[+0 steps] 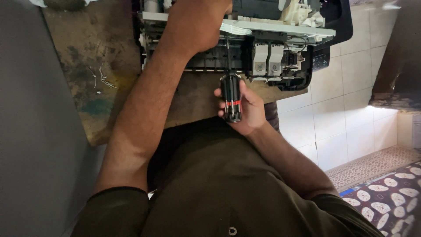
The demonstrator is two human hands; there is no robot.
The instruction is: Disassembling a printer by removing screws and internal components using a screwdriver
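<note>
**Screwdriver in the open printer**

I've got the stained bench (87, 66) on the left. My left hand (197, 24) presses the printer (263, 48) from above, fingers hidden, so I cannot tell their spread. Rightward, my right hand (245, 107) wraps the screwdriver (231, 96), shaft inside the frame. Stiff, light tool; I judge the ribbed handle grips best.

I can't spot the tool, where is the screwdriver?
In the head view's centre, the right hand grips the screwdriver, tip in the opened printer.
</note>
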